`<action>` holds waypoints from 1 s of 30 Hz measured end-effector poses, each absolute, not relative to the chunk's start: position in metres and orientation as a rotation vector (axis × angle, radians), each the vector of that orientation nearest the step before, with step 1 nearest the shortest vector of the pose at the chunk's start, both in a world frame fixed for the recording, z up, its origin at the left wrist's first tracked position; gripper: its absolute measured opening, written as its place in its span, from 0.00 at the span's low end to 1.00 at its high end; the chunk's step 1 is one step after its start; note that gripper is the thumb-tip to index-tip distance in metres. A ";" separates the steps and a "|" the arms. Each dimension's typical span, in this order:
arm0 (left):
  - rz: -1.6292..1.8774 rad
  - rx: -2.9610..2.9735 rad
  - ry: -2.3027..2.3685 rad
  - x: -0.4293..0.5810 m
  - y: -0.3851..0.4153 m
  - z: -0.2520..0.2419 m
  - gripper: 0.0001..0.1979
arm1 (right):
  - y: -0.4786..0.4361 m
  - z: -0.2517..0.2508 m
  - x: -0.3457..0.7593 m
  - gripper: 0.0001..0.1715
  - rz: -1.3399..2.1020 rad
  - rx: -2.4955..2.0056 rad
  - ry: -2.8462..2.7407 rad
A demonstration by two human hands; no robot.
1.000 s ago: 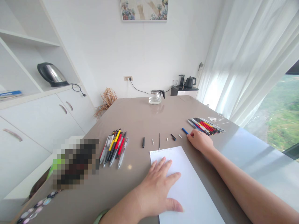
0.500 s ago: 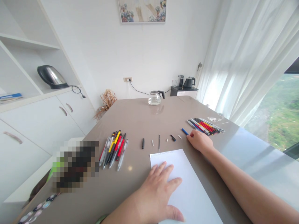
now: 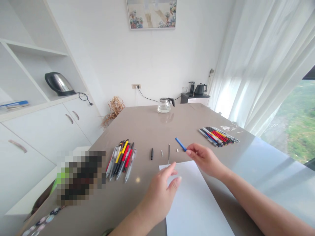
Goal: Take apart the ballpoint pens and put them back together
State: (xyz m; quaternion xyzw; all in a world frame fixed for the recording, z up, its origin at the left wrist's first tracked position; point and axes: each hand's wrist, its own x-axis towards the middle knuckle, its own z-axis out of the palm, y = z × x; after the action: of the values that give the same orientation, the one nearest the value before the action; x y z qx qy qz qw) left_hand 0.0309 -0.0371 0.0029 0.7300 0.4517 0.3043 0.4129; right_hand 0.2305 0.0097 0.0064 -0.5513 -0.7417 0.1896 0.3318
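The right hand (image 3: 206, 159) pinches a slim blue plastic tube (image 3: 180, 144), likely light, stiff, best held midway; the left hand (image 3: 160, 191) is empty.

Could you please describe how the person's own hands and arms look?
The left hand and the right hand are bare, with no gloves or visible rings. No sleeves show. By the left arm, a mostly cut-off greenish band shows.
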 end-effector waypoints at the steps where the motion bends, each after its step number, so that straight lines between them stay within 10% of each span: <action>1: 0.839 1.706 1.128 0.031 -0.035 0.003 0.25 | 0.001 0.010 0.222 0.15 0.562 -1.344 -2.005; 12: 1.054 1.335 0.961 0.030 -0.028 0.007 0.16 | -0.022 0.009 0.191 0.12 0.702 -1.091 -2.148; 30: 0.851 1.279 1.034 0.030 -0.025 -0.001 0.19 | 0.065 -0.044 0.267 0.14 0.083 -2.002 -1.781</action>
State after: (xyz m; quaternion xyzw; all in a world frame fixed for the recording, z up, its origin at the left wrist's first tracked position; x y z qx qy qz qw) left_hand 0.0302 -0.0250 -0.0014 0.5519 0.4464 0.3672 0.6011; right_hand 0.2674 0.0653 -0.0442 -0.7272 -0.6467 0.0300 0.2282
